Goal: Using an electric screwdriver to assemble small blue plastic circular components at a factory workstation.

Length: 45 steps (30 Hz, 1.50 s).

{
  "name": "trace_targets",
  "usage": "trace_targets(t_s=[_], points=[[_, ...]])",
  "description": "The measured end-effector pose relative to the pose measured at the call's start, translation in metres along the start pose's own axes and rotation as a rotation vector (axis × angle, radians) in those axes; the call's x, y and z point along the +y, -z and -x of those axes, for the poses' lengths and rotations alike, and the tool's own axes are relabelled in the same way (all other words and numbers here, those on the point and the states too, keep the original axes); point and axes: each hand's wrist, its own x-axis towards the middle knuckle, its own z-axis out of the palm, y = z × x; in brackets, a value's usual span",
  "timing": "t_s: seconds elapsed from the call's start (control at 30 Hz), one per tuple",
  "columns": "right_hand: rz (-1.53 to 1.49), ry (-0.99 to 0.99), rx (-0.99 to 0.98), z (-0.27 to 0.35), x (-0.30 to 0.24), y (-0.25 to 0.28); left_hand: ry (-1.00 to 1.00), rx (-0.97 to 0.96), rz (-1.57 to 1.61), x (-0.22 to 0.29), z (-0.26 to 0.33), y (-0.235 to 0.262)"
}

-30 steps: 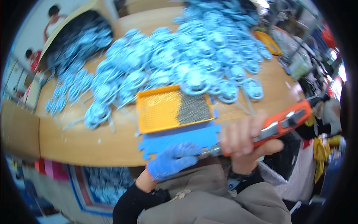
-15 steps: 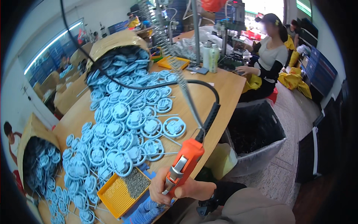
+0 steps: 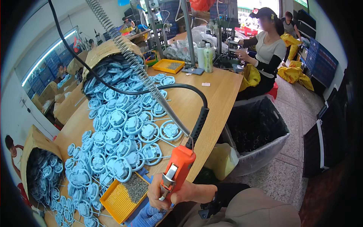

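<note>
My right hand (image 3: 177, 195) is wrapped round an orange electric screwdriver (image 3: 180, 160) with a silver lever, its tip pointing down and hidden. A black cable and a coiled spring run up from its top end. Just below, at the table's near edge, my left hand (image 3: 146, 216) wears a blue knitted glove. Its fingers look bent together, and whatever they hold is hidden. Beside it, a yellow tray (image 3: 118, 202) contains a heap of small grey screws (image 3: 137, 188). Left of the screwdriver spreads a large pile of light-blue plastic wheel-shaped parts (image 3: 113, 136) with thin stems.
Cardboard boxes (image 3: 32, 140) at left and far back spill more blue parts. A lined bin (image 3: 281, 145) stands at the table's right. Another yellow tray (image 3: 168, 70) and bottles (image 3: 208, 56) are at the table's far end. A co-worker (image 3: 268, 49) sits by a machine.
The screwdriver and my right hand have shifted slightly left and down in the picture as the view moved. The seated co-worker's hands have risen toward the machine.
</note>
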Motion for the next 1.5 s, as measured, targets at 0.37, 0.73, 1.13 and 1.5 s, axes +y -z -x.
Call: trace_targets(t_s=[0.37,0.73,1.13,1.5], points=[[0.082,-0.104,-0.064,0.002,0.011,-0.009,-0.036,-0.002,-0.115,0.040,0.016,-0.017],[0.376,-0.221,-0.015,-0.018,0.005,-0.015,-0.520,0.149,-0.584,0.083,0.006,-0.043],[0.559,0.122,0.107,-0.021,0.023,0.023,-0.468,0.800,-1.193,0.111,-0.057,0.057],[0.604,0.001,0.202,-0.010,0.030,0.020,-0.583,0.735,-1.450,0.102,-0.078,0.114]])
